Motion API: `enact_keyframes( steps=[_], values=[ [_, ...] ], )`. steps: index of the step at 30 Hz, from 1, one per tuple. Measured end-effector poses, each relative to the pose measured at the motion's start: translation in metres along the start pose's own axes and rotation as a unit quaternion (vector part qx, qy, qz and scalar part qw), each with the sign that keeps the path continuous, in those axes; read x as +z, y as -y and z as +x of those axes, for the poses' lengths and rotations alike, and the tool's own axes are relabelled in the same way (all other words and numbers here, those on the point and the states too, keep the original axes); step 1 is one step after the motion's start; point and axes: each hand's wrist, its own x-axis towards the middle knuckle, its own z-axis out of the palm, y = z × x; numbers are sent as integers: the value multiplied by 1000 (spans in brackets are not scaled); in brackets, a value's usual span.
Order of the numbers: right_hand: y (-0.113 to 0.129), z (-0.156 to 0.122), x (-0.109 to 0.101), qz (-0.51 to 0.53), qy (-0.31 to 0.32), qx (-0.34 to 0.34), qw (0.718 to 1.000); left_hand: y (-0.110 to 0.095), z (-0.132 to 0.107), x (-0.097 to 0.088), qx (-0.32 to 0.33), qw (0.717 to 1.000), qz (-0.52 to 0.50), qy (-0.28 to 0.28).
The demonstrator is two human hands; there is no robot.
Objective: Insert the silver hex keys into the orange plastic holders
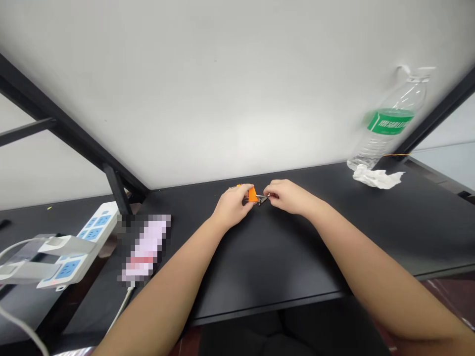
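Note:
Both of my hands meet near the back of the black table (282, 257), close to the white wall. My left hand (232, 206) is closed around a small orange binder clip (253, 194), its fingers curled over the clip's body. My right hand (287, 196) pinches the clip's thin metal wire handle (262, 198) between thumb and fingers. The clip is held just above the tabletop; part of it is hidden by my left fingers.
A clear plastic water bottle (389, 126) with a green label leans at the back right, with a crumpled white tissue (376, 177) at its base. A white power strip (79, 242) with plugs lies at the left, beside a blurred pink-white object (145, 247) and a white cable (122, 306).

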Motion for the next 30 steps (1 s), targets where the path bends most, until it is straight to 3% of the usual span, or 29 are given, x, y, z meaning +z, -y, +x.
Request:
enact_keyframes(
  steps=[14, 19, 25, 30],
  values=[
    [-3, 0, 1, -21, -3, 6, 1000, 2, 0, 1, 32, 999, 28, -1],
    [11, 2, 7, -18, -5, -20, 1000, -2, 0, 1, 64, 996, 57, 21],
    [23, 3, 17, 110, -91, -27, 989, -2, 1, 0, 64, 998, -19, -1],
    [28, 4, 7, 199, -132, -16, 971, -2, 1, -2, 22, 999, -17, 18]
  ],
)
